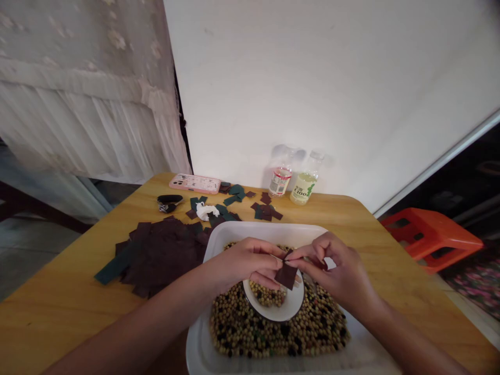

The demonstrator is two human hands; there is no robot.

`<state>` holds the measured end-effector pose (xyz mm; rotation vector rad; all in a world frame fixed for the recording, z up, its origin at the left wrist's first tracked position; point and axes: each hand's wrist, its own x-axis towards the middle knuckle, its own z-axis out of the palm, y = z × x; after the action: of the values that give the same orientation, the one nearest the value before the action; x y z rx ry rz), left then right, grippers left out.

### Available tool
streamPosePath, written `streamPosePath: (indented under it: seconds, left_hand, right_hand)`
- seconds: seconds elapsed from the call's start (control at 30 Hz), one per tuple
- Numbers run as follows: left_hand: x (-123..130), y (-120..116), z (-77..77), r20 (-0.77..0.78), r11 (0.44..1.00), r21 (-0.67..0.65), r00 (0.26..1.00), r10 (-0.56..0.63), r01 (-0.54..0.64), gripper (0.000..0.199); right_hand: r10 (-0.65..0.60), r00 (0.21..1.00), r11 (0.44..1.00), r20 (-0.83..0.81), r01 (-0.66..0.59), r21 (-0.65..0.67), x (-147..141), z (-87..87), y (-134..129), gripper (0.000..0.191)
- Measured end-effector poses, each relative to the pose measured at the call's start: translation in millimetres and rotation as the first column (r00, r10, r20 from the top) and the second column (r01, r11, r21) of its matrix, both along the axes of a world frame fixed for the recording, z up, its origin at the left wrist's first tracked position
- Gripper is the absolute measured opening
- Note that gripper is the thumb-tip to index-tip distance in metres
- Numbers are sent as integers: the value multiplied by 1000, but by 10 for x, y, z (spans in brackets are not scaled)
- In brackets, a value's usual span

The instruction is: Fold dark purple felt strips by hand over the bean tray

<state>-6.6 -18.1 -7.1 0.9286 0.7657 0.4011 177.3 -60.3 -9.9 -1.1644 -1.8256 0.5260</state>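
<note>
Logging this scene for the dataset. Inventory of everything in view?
dark brown square: 1, dark brown, above the bowl
small bowl: 1, white, resting on beans in tray
mixed beans: many, pale and black, in tray and bowl
tray: 1, white, near table edge
pile of squares: many, dark brown, left of tray
scattered squares: many, dark green and brown, behind tray
phone: 1, pink case, far side of table
plastic bottles: 2, clear, by wall
tissue: 1, white, among scattered squares
black object: 1, black, left of tissue
table: 1, yellow wood, under all these
stool: 1, orange, right of table
curtain: 1, off-white, back left
wall: 1, white, behind table
left hand: 1, above bowl, fingertips at square
right hand: 1, pinching square's top corner
</note>
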Motion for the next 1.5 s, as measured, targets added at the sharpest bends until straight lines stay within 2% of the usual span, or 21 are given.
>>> streamPosePath:
  seconds: [0.07, 0.2, 0.33, 0.47, 0.5, 0.6, 0.73, 0.83, 0.97, 1.1, 1.23, 1.37, 1.5]
  left_hand:
    - [-2, 6, -7, 8, 1000, -3, 1000, 21, -21, 28]
    - [-8, 14, -25, 12, 1000, 0, 1000, 17, -17, 26]
    - [-2, 3, -30, 31, 1000, 2, 999, -14, 13, 26]
    - [4, -4, -16, 26, 999, -8, 999, 37, -37, 20]
    - [3, -4, -13, 28, 999, -13, 999, 32, -31, 20]
    - [-8, 0, -15, 34, 1000, -20, 999, -16, 17, 23]
    - [-14, 4, -34, 51, 999, -6, 998, -35, 36, 24]
    - [-10, 7, -42, 53, 998, -13, 997, -54, 54, 26]
    - [-15, 11, -45, 61, 998, 13, 996, -60, 59, 21]
    - [-25, 14, -40, 49, 997, 9, 996, -77, 77, 25]
    - [-22, 23, -36, 55, 1000, 9, 998, -17, 17, 25]
    - [-19, 29, -37, 61, 999, 16, 997, -40, 39, 25]
    - [-21, 20, -42, 33, 1000, 5, 999, 28, -28, 25]
  right_hand:
    - [-22, 1000, 1000, -14, 23, 7, -1, -9, -9, 36]
    - [23, 1000, 997, 16, -24, 70, -3, -11, -20, 39]
    - [-58, 998, 987, 19, 54, 153, -3, 0, -20, 41]
    - [35, 996, 980, 78, -49, 192, -2, -1, -25, 41]
    - [27, 997, 980, 74, -41, 197, -1, -3, -26, 41]
    - [-34, 999, 984, 34, 27, 174, 1, -11, -28, 43]
    - [16, 998, 985, 53, -25, 170, 1, -15, -30, 43]
    - [-56, 998, 986, 40, 49, 157, -7, -9, -35, 44]
    - [27, 997, 983, 67, -39, 180, -16, -9, -38, 44]
    - [-58, 998, 991, 10, 56, 125, 6, -21, -30, 45]
    - [-32, 999, 991, 30, 28, 131, 19, -27, -28, 44]
    - [-63, 998, 990, 12, 61, 125, 15, -27, -36, 45]
    - [21, 996, 987, 87, -34, 157, 16, -27, -33, 44]
